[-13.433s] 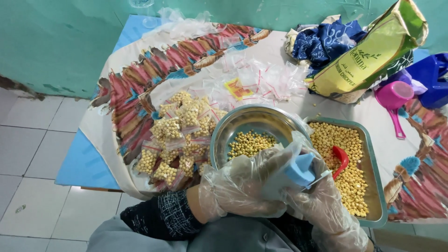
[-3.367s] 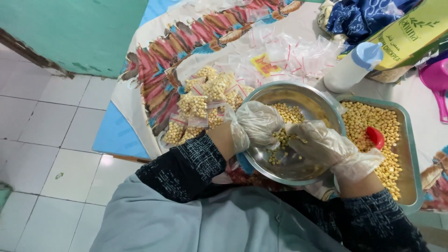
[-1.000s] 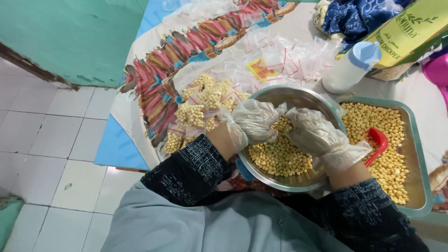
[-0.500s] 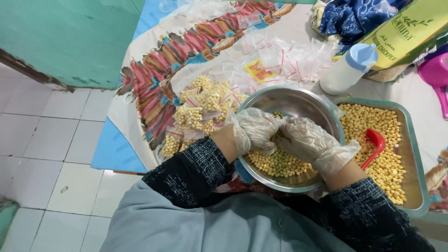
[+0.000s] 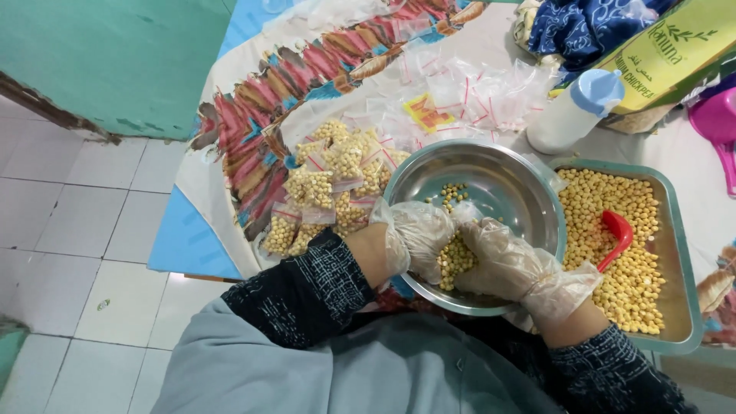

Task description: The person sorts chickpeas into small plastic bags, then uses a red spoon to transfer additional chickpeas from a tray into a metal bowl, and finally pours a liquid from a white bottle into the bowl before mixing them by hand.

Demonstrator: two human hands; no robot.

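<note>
A round steel bowl [image 5: 498, 172] holds yellow chickpeas [image 5: 457, 257] gathered at its near side. Both my hands wear clear plastic gloves and are inside the bowl. My left hand [image 5: 418, 234] and my right hand [image 5: 510, 261] cup the chickpeas between them, fingers closed around a heap. Whether a small bag is between them is hidden. A few loose chickpeas [image 5: 454, 194] lie at the bowl's middle.
A metal tray [image 5: 682, 307] of chickpeas with a red scoop [image 5: 617, 234] sits right of the bowl. Several filled small bags [image 5: 330, 188] lie left of it, empty clear bags [image 5: 468, 92] behind. A white bottle with blue cap [image 5: 575, 111], a green sack [image 5: 659, 57] and a pink scoop [image 5: 717, 123] stand at the back right.
My hands have drawn the chickpeas toward the bowl's near side and closed together over them. The far part of the bowl now shows bare metal.
</note>
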